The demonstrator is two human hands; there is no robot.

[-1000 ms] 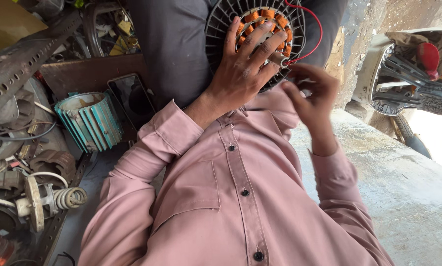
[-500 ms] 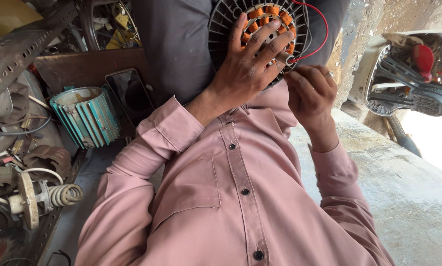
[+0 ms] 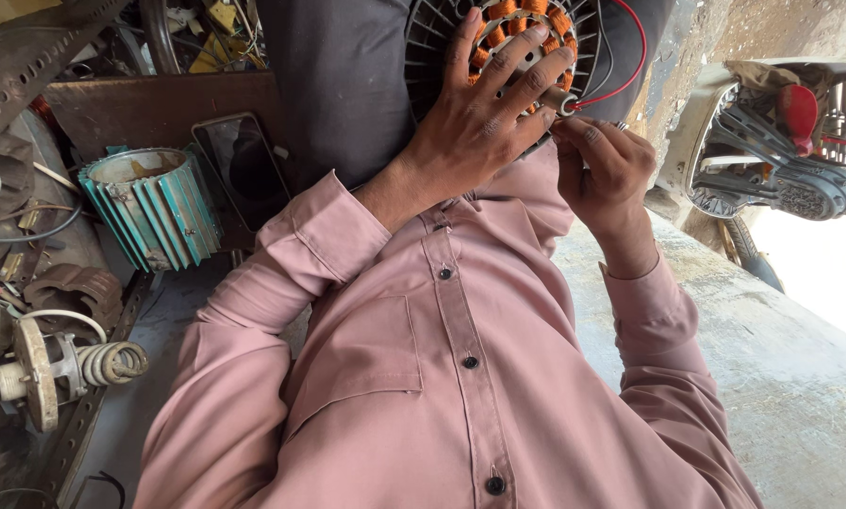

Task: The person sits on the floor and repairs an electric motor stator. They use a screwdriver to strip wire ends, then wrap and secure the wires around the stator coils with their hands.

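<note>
Left hand (image 3: 479, 123) spread flat over the copper-wound stator (image 3: 526, 28). Right hand (image 3: 607, 170) beside it, fingertips pinching a small grey connector (image 3: 562, 100) on red wire (image 3: 630, 66).

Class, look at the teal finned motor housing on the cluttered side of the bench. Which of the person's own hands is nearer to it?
Left. The left hand is spread over the round copper-wound stator, on the side toward the teal finned motor housing. The right hand pinches at the stator's edge, on the far side from the housing.
</note>
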